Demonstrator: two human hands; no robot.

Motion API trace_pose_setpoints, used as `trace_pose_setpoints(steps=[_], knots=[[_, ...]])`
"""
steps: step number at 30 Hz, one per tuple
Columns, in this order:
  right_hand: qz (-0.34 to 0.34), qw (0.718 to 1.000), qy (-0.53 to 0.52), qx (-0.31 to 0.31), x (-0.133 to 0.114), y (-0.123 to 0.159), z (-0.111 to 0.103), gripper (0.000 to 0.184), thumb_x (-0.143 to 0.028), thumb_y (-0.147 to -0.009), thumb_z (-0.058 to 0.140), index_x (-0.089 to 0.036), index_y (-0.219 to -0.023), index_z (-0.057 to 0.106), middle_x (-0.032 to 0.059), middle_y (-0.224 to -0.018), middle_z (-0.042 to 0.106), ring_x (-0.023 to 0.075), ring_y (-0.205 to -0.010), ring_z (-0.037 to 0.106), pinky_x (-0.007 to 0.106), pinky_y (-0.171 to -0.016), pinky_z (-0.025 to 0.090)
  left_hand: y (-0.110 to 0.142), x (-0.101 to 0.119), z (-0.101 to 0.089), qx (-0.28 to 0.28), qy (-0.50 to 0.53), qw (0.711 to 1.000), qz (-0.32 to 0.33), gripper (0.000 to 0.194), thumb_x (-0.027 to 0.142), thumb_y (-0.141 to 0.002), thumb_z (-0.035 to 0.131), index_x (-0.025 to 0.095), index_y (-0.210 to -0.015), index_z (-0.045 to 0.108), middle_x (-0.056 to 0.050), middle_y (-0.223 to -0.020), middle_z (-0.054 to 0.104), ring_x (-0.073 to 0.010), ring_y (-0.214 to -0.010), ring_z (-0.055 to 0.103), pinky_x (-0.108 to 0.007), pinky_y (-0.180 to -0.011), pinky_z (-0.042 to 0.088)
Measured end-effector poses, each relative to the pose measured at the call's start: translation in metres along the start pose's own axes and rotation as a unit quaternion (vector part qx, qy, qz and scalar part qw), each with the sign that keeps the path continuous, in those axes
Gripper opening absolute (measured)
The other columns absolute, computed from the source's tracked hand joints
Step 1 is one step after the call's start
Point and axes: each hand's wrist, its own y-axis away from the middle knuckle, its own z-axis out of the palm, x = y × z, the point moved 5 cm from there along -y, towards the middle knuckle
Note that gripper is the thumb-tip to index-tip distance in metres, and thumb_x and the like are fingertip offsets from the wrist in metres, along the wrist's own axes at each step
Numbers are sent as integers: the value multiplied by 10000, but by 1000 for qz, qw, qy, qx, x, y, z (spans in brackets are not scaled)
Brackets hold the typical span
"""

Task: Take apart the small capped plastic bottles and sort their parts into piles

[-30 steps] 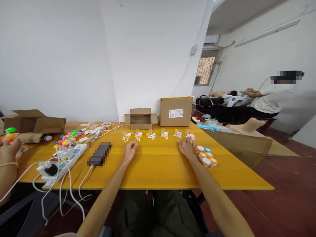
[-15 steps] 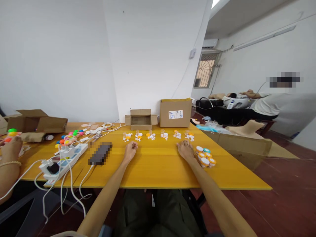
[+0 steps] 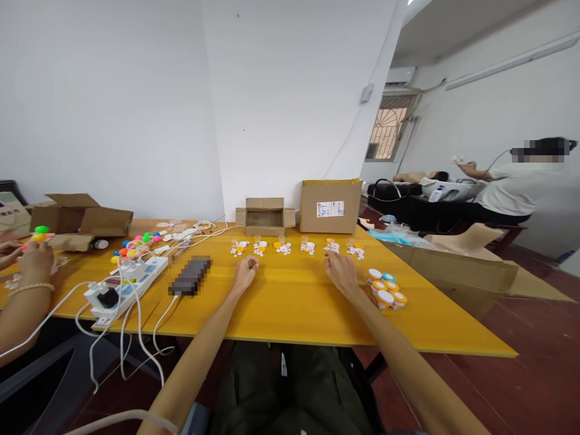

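My left hand (image 3: 245, 273) rests on the yellow table (image 3: 290, 308) with its fingers curled in a loose fist; no object shows in it. My right hand (image 3: 343, 273) lies palm down, fingers forward and slightly bent, holding nothing that I can see. Its fingertips are just short of a group of small white pieces (image 3: 332, 246). Several such groups form a row across the table, with small clear cups (image 3: 304, 240) and orange and white lids (image 3: 278, 245) among them. To the right of my right hand stands a cluster of lidded jars (image 3: 385, 297) with orange, white and teal tops.
Behind the row are an open small carton (image 3: 265, 221) and a larger labelled box (image 3: 330, 206). A blurred-out phone (image 3: 190, 277), a power strip (image 3: 136, 287) and white cables lie left. A co-worker's hand (image 3: 36, 263) holds colourful balls at far left. Another person (image 3: 512, 187) sits at right.
The view has swung slightly left, so things sit further right. My right hand's fingers are drawn a little more together and bent. My left hand stays curled.
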Motion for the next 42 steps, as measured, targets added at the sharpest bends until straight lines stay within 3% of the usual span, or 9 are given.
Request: trace_pose_setpoints(steps=[5, 7, 9, 13, 17, 23, 28, 33, 42], knots=[[22, 994, -86, 64, -33, -31, -27, 384, -343, -1015, 286, -167, -1223, 557, 67, -804, 692, 232, -758, 653, 303, -679, 470, -2, -4, 1, -4, 0, 1000, -8, 21, 209, -684, 614, 211, -665, 621, 15, -632, 656, -173, -622, 626, -289, -658, 507], [21, 953, -272, 131, -48, -42, -46, 413, -360, -1006, 295, -144, -1295, 495, 39, -768, 665, 198, -651, 618, 277, -594, 462, -2, -5, 2, -8, -1, 1000, -6, 39, 220, -700, 599, 210, -668, 618, 22, -606, 639, -175, -622, 628, -285, -651, 505], [-24, 932, -350, 88, -69, -50, -55, 373, -372, -980, 345, -161, -1195, 565, 4, -683, 627, 175, -567, 577, 257, -534, 435, -2, -5, 2, -12, -4, 1000, -2, 58, 219, -712, 581, 209, -665, 614, 28, -579, 621, -173, -612, 623, -281, -643, 501], [-137, 950, -282, -15, -95, -43, -63, 275, -383, -902, 511, -190, -772, 657, -17, -569, 584, 160, -533, 552, 247, -537, 382, -2, -5, 3, -19, -17, 1000, 9, 84, 205, -726, 563, 207, -658, 612, 35, -542, 601, -168, -587, 612, -274, -632, 491], [-121, 982, -144, -26, -71, -25, -57, 312, -362, -928, 473, -200, -753, 673, 12, -652, 665, 180, -630, 614, 247, -587, 387, -1, -6, 4, -20, -41, 999, 22, 94, 206, -733, 572, 206, -653, 621, 36, -522, 598, -169, -563, 605, -272, -618, 484], [-86, 992, -83, -36, -21, 8, -42, 267, -266, -908, 466, -206, -797, 702, 67, -798, 730, 231, -754, 654, 272, -621, 396, 0, -3, 5, -18, -129, 990, 58, 136, 181, -773, 550, 221, -678, 639, 13, -567, 631, -186, -572, 619, -276, -611, 478], [-118, 992, -31, -21, -13, 39, -31, 260, -244, -929, 456, -219, -909, 715, 82, -951, 733, 247, -914, 639, 314, -806, 413, 2, 0, -4, -36, -259, 961, 94, 155, 124, -772, 547, 225, -743, 661, -86, -805, 706, -263, -825, 668, -336, -778, 484], [-71, 992, 40, 99, 21, 44, -51, 281, -278, -955, 446, -219, -1070, 695, 122, -1156, 675, 303, -1091, 539, 409, -940, 322, -4, 1, -36, -47, -381, 917, 109, 186, 133, -741, 601, 189, -895, 689, -169, -969, 693, -332, -1076, 601, -393, -938, 425], [1, 995, 33, 95, 88, 45, -72, 385, -448, -965, 412, -225, -957, 725, 115, -1033, 718, 302, -995, 601, 387, -804, 377, -23, 8, -109, -56, -552, 827, 95, 218, 179, -734, 561, 192, -902, 699, -158, -913, 708, -357, -1089, 577, -561, -1019, 303]])
